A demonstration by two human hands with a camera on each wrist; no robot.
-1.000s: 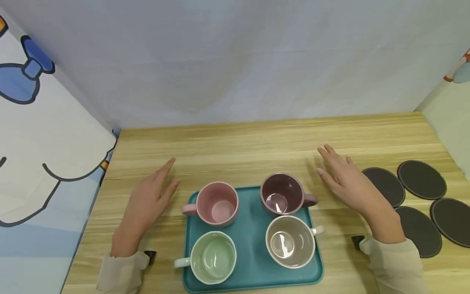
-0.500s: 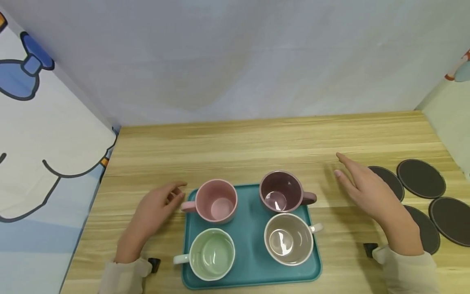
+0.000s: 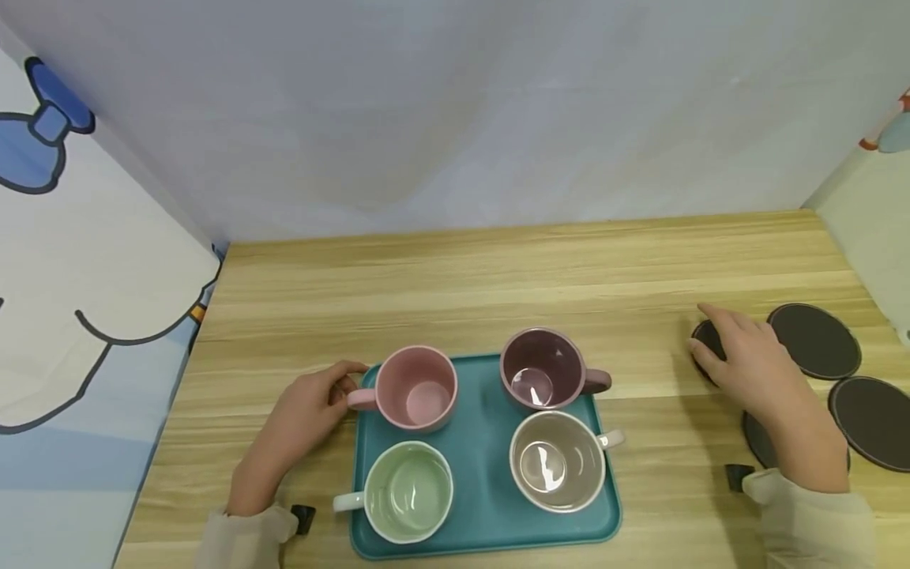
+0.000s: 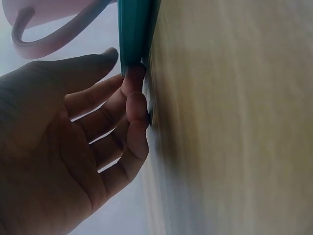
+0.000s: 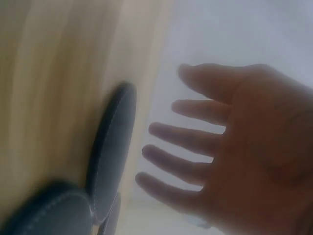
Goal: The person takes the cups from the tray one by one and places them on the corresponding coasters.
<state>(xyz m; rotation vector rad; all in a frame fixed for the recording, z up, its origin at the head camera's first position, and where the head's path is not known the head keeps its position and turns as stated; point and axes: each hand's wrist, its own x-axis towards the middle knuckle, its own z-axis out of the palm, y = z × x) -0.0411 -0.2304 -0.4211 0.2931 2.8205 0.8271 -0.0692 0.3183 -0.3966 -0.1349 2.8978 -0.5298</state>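
Note:
A teal tray [image 3: 483,466] bears a pink mug [image 3: 419,387], a green mug [image 3: 410,491], a purple mug [image 3: 543,369] and a beige mug [image 3: 558,462]. At the tray's left edge, beside the pink mug's handle, is my left hand [image 3: 302,415]. In the left wrist view its curled fingers [image 4: 136,85] meet the tray's lower edge, and the thumb lies at the upper side. My right hand [image 3: 761,371] hovers with spread fingers over black round coasters [image 3: 814,341], apart from them in the right wrist view. It partly hides two of them in the head view.
The wooden tabletop [image 3: 498,284] runs back to a pale cloth wall [image 3: 462,118]. A cartoon-printed cloth [image 3: 92,316] borders the left side, and a pale panel [image 3: 870,237] stands at the right.
My left hand has moved down and right from above the table to the tray's left edge, its fingers curling. My right hand has moved right, over the coasters. Mugs and tray look unmoved.

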